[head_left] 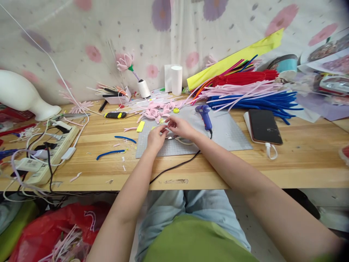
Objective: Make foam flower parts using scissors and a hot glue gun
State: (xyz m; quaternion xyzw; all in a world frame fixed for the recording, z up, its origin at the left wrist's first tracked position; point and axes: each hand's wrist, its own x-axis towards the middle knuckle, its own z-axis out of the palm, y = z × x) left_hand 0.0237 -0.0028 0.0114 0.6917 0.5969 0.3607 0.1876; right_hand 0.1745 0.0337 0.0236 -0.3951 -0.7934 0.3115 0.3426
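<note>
My left hand (pixel 156 139) and my right hand (pixel 180 127) meet over the grey cutting mat (pixel 229 136), fingertips pinched close together. Whatever they hold is too small or hidden to make out. Under them lies what looks like a pair of scissors (pixel 184 141) with pale handles, partly covered by my hands. Just beyond my fingers sit looped pink pipe-cleaner shapes (pixel 156 112) and a small yellow-green coil (pixel 176 110). A yellow piece (pixel 140 126) rests at the mat's left edge. To the right, a blue glue gun (pixel 204 117) lies on the mat.
Bundles of blue pipe cleaners (pixel 256 102) and red ones (pixel 245 77) lie at back right. A phone (pixel 265 126) is at right, a power strip (pixel 58 151) with cables at left. A yellow-black cutter (pixel 115 115) and a pink flower (pixel 125 62) in a white spool stand behind.
</note>
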